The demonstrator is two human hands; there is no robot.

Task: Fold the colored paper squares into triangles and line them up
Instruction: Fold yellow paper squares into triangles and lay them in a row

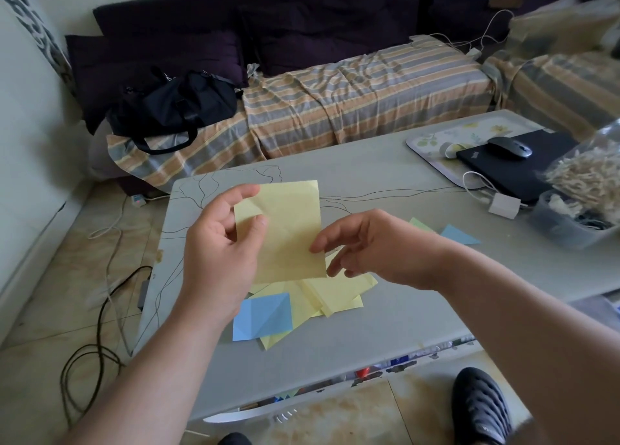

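Note:
I hold a yellow paper square (285, 230) up above the grey table (369, 183). My left hand (221, 243) pinches its left edge between thumb and fingers. My right hand (372, 246) pinches the lower right corner. Under it on the table lies a loose pile of yellow sheets (332, 295) with a creased blue square (263, 315) at its left. To the right, partly behind my right hand, lie a folded blue triangle (458, 235) and a folded green triangle (421, 225).
At the table's right stand a patterned tray (432, 143), a black laptop (516, 173) with a mouse (510, 148) on it, a white charger (503, 206) and a plastic tub (567, 226). A sofa with a black bag (174, 106) is behind. Cables lie on the floor at left.

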